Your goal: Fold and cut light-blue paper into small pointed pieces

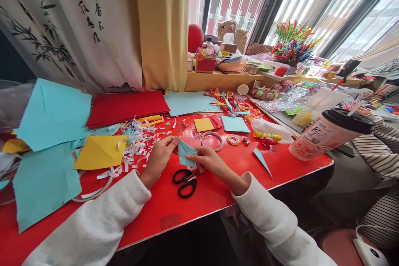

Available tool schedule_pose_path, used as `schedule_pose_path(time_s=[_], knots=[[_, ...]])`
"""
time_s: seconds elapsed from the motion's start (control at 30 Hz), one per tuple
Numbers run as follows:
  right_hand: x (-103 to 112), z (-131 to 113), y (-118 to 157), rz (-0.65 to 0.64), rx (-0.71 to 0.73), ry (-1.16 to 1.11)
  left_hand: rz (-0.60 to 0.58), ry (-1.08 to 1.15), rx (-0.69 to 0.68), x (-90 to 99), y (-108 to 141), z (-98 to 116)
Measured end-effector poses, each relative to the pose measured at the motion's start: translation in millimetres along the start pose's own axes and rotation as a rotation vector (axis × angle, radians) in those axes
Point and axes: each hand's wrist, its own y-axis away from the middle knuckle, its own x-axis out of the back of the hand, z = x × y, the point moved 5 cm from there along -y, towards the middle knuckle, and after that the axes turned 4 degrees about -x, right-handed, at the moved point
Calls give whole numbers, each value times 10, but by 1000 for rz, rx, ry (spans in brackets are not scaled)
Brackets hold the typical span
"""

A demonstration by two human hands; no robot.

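Note:
A small folded light-blue paper point(186, 153) is held up between both hands over the red table. My left hand point(160, 158) pinches its upper left corner between thumb and fingers. On the right edge, my right hand point(210, 161) grips the same paper, thumb on top. Black-handled scissors point(187, 183) lie just below the hands, their blades partly hidden beneath the right hand. Behind the paper rests a pale ring point(212, 141). A narrow folded blue piece point(262, 162) lies farther right.
Red table point(218, 199) holds white paper shreds point(140, 145), a yellow sheet point(101, 152), blue sheets point(46, 183), a blue square stack point(235, 124) and a glue stick point(267, 136). A large cup point(330, 133) stands tilted at right. A person in a striped sleeve point(380, 145) is beyond it.

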Motion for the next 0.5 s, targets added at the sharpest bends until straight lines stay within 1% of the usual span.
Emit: schedule_pose_path(time_s=[0.13, 0.23, 0.3, 0.37, 0.5], knots=[[48, -19, -13, 66, 14, -38, -93, 38, 28, -83, 3, 13], [76, -77, -22, 109, 59, -102, -108, 54, 43, -68, 6, 33], [92, -112, -27, 125, 77, -140, -130, 58, 76, -39, 12, 42], [98, -133, -30, 114, 80, -153, -158, 72, 114, -13, 18, 55], [89, -137, -34, 40, 95, -156, -228, 142, 145, -15, 24, 98]])
